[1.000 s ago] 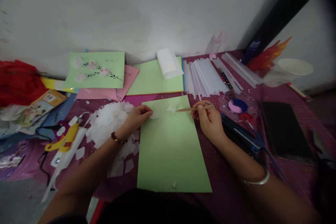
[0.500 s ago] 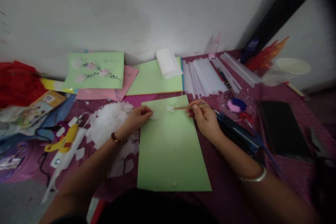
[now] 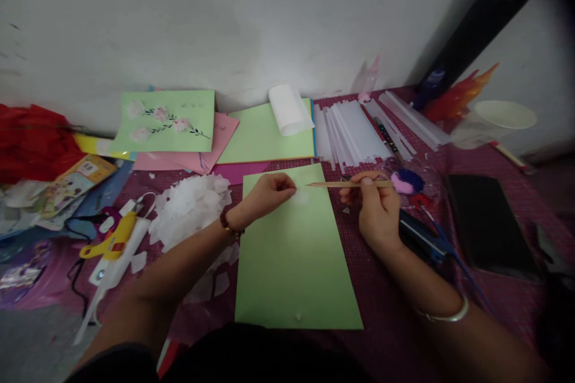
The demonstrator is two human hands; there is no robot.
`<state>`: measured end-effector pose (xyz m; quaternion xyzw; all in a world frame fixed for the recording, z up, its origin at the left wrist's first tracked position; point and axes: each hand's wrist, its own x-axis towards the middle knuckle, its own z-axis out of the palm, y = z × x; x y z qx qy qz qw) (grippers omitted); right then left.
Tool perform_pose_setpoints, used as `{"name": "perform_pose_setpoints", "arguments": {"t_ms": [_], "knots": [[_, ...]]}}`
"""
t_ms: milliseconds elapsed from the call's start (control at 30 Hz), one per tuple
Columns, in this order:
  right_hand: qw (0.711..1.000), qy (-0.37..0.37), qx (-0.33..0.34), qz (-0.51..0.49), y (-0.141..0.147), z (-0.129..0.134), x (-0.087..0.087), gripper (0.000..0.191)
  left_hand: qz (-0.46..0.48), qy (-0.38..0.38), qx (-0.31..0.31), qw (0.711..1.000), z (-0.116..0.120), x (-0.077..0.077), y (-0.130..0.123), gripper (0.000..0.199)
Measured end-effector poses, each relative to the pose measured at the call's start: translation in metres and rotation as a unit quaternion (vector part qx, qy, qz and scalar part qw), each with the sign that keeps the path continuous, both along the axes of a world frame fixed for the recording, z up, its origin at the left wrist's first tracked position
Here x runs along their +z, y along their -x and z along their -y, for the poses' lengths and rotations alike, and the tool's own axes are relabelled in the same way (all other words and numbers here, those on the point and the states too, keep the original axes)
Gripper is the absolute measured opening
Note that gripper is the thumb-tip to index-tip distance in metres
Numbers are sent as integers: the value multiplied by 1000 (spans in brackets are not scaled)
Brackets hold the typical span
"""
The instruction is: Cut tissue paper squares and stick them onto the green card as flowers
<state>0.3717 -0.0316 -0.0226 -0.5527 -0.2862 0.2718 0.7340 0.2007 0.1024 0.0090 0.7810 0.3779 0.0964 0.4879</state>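
Note:
A sheet of green paper (image 3: 296, 251) lies in front of me. Over its upper part my left hand (image 3: 265, 197) is closed in a pinch on a small piece of thin white paper (image 3: 302, 196), which looks pale and blurred against the green. My right hand (image 3: 377, 209) grips a pointed wooden stick (image 3: 332, 184), whose tip points left, just short of my left fingertips. The white dab seen earlier on the sheet is hidden or merged with the paper piece. A heap of cut white paper pieces (image 3: 191, 206) lies left of the sheet.
Behind stand a green card with paper flowers (image 3: 168, 122), a white roll (image 3: 290, 111) and white strips (image 3: 350, 131). At left lies a yellow glue gun (image 3: 119, 236); at right, a pink and blue lump (image 3: 407, 181), a dark flat tablet-like object (image 3: 492, 221) and a cup (image 3: 503, 119).
My left hand has moved right with the white paper piece, over the spot of the white dab. My right hand has drawn the stick back to the right.

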Motion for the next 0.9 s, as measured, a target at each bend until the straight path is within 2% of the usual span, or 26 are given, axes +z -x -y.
{"name": "perform_pose_setpoints", "arguments": {"t_ms": [167,333,500,633,733,833,900], "knots": [[999,12,9,40,2,3,0,18,-31,-91,-26,995,-8,-19,-16,8],[994,43,59,76,2,0,-11,22,-38,-108,-40,993,-11,-23,-14,9],[988,55,80,124,3,-3,-17,21,-39,-112,-39,992,-9,-24,-15,9],[983,66,84,146,3,-5,-16,21,-38,-108,-35,993,-8,-20,-18,7],[980,74,89,160,3,-6,-15,22,-3,-129,5,992,-7,-12,-12,13],[979,75,91,168,3,-7,-16,22,14,-180,44,983,-5,-3,7,19],[977,78,93,173,3,-8,-17,21,-26,-221,20,975,-2,-1,25,16]]}}
